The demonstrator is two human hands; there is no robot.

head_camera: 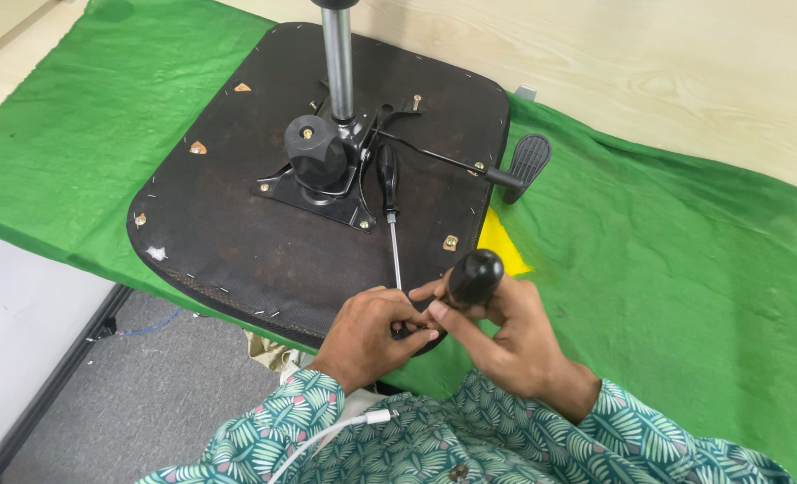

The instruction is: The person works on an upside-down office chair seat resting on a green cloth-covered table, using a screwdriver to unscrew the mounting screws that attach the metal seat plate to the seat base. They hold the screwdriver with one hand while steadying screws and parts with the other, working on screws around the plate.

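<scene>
Right hand (506,336) grips black round-handled screwdriver (475,275) upright at near edge of upturned black chair seat base (228,233). Left hand (371,332) fingers pinched at its tip, likely steadying it. 2nd black-handled screwdriver (389,193) lies beside metal tilt mechanism (327,170), within reach.

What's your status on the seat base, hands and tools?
Right hand holds black-handled screwdriver. Left hand pinches at its tip, near edge of upturned seat base. Second screwdriver lies loose on base beside mechanism.
</scene>
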